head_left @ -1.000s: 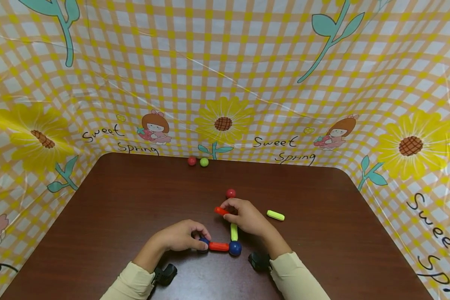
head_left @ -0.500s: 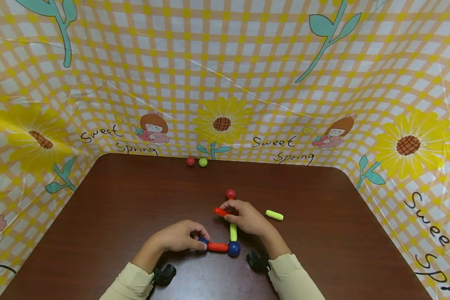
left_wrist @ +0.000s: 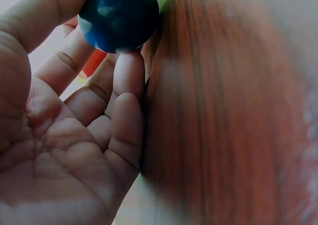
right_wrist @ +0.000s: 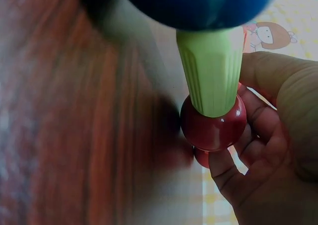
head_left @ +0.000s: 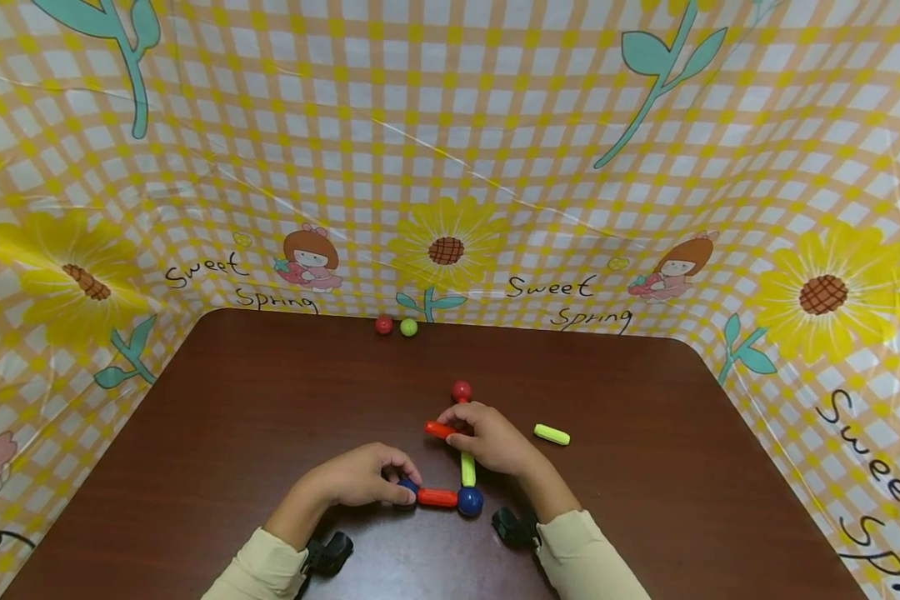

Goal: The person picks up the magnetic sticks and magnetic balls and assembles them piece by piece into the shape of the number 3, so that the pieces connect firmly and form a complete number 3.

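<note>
My left hand [head_left: 363, 477] pinches a blue ball [left_wrist: 119, 19] between thumb and fingers. From that ball a red rod [head_left: 437, 497] runs right to a second blue ball [head_left: 470, 502]. A yellow-green rod [head_left: 468, 469] leads away from it to a red ball [right_wrist: 213, 128], which the right hand hides in the head view. Above this line my right hand [head_left: 498, 437] grips another red rod [head_left: 437, 429], its free end pointing left. Fingers of that hand lie close around the hidden red ball. Farther out, another red ball [head_left: 462, 392] tops a short visible bit of red rod.
A loose yellow-green rod [head_left: 552, 434] lies right of the right hand. At the table's far edge sit a red ball [head_left: 384, 325] and a green ball [head_left: 408, 327]. Checked cloth [head_left: 450, 125] walls the brown table [head_left: 285, 375] at the back and sides.
The red rod in my right hand has shifted slightly left and toward me. My left hand keeps its hold on the blue ball, and the joined pieces stay put.
</note>
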A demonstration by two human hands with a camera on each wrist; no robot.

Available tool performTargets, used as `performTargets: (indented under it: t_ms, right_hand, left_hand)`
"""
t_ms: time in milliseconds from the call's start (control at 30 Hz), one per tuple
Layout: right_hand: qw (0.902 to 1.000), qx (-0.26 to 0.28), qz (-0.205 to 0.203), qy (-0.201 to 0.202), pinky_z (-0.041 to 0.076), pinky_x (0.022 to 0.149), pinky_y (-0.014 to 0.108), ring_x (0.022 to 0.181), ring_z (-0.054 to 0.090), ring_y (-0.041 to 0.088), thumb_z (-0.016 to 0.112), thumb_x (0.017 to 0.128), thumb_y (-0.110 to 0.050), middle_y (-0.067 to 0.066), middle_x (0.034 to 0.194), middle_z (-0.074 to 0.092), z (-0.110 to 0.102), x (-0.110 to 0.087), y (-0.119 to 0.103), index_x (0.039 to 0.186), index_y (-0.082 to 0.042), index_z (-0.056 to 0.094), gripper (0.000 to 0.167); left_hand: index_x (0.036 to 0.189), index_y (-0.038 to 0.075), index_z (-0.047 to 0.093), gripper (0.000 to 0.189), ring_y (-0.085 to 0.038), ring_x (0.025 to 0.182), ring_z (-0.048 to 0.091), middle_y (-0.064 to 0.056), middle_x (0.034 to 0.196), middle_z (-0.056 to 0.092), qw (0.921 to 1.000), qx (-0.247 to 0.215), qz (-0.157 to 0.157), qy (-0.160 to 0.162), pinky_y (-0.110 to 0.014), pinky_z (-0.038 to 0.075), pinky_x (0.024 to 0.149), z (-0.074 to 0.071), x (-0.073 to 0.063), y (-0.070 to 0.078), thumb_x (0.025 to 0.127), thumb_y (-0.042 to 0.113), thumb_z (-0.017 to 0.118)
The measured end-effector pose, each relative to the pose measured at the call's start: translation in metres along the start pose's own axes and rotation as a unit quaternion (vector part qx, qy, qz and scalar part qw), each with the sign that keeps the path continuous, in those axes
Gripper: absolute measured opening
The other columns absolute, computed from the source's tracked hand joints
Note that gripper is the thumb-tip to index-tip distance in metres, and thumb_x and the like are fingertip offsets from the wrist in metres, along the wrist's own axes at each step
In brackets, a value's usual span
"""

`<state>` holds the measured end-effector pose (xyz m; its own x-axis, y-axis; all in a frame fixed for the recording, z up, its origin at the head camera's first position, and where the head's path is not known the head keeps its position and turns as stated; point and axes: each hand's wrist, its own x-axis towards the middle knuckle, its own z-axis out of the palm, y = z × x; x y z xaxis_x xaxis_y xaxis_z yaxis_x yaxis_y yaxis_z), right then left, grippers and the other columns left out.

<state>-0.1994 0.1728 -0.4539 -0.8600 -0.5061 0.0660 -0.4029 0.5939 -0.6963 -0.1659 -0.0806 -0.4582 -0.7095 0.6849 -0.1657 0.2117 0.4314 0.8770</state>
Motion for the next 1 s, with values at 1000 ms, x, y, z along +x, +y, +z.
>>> performTargets:
  t_ms: [1000]
  right_hand:
    - [0.9982, -0.052, -0.028, -0.008, 0.048, 0.086, 0.038, 0.093, 0.058, 0.014, 0.067, 0.092, -0.005, -0.002, 0.104, 0.065, 0.0042, 0.002, -0.0025, 0.106, -0.013, 0.07, 0.016]
  left_hand:
    - [0.098, 0.015, 0.074, 0.012, -0.008, 0.063, 0.051, 0.002, 0.072, 0.059, 1.0, -0.009, 0.002, -0.003, -0.022, 0.041, 0.056, -0.0001, 0.0, -0.0002, 0.087, 0.014, 0.077]
